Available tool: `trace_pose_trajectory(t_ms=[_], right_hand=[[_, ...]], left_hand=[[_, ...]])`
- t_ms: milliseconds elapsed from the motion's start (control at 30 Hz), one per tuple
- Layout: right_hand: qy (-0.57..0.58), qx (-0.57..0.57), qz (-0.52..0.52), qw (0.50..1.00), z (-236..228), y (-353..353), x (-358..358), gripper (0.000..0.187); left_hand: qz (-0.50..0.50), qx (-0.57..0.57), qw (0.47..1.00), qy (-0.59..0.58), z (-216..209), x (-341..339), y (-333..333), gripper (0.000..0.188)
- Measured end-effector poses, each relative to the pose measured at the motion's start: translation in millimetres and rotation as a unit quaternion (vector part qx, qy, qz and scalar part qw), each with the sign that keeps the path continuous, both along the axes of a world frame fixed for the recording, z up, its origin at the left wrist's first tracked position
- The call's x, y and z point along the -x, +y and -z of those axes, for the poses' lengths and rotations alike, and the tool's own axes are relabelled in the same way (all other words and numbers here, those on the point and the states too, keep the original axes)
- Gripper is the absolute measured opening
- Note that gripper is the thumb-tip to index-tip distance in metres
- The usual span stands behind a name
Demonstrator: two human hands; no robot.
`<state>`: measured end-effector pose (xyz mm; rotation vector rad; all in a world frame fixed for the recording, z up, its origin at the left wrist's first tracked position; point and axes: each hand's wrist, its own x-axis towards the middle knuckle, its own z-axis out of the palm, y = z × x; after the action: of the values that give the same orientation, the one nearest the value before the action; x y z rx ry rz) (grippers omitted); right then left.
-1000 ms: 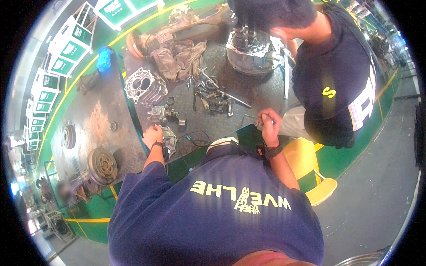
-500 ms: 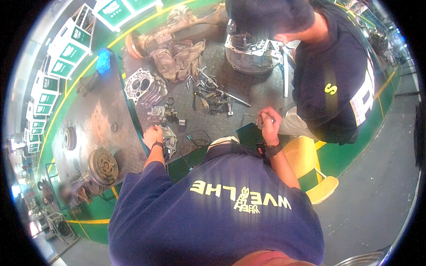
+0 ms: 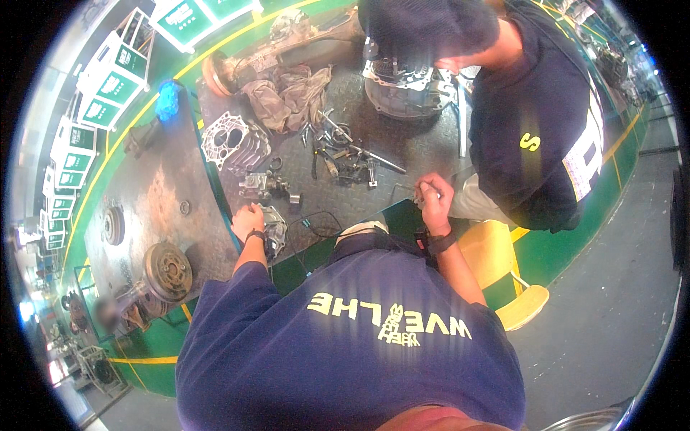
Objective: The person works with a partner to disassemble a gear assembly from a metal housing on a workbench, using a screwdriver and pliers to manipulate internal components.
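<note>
My left hand (image 3: 248, 221) is closed at the left edge of a silver metal housing (image 3: 274, 228) near the table's front edge; its fingertips are partly hidden. Further right, my right hand (image 3: 435, 200) is raised with its fingers pinched together. A thin bent metal rod (image 3: 402, 189) shows at those fingers, and the part inside the grip is hidden. Just beyond my left hand lies a small metal valve-like assembly (image 3: 253, 186) with a short cylinder (image 3: 295, 198) beside it. A finned cylinder block (image 3: 233, 140) stands behind them.
Tools and rods (image 3: 345, 154) lie mid-table, near a crumpled brown cloth (image 3: 287, 97). A co-worker in dark clothing (image 3: 532, 129) leans over a large gearbox casing (image 3: 410, 97) at right. Black cable (image 3: 321, 224) lies before me. A rusty drum (image 3: 168, 271) sits left; a yellow chair (image 3: 489, 258) stands right.
The co-worker's head and upper body have shifted slightly left. My two hands stay almost where they were.
</note>
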<state>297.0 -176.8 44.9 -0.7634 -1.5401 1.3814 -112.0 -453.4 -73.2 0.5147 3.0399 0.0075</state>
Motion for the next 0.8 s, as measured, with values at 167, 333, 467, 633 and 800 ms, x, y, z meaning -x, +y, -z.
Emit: trace_pose_trajectory(t_ms=[167,333,467,633,800], right_hand=[[-0.014,-0.014,0.007,1.000,4.8,0.3,0.1,0.018],[-0.024,-0.008,-0.003,1.000,9.8,1.3,-1.2,0.018],[-0.029,0.011,-0.010,0.999,8.8,1.7,-1.3,0.017],[-0.011,0.024,0.000,1.000,7.9,1.8,0.7,0.016],[-0.020,0.000,-0.007,1.000,8.7,3.4,1.0,0.017]], left_hand=[[0.006,-0.001,1.000,0.005,-3.7,-1.2,2.6,0.044],[-0.003,0.016,1.000,-0.020,-6.6,-2.4,4.7,0.045],[-0.005,0.011,1.000,-0.009,-2.1,-2.0,4.2,0.045],[-0.003,0.015,1.000,0.003,1.7,-0.7,3.5,0.044],[0.000,0.009,1.000,0.000,2.3,0.0,3.1,0.044]])
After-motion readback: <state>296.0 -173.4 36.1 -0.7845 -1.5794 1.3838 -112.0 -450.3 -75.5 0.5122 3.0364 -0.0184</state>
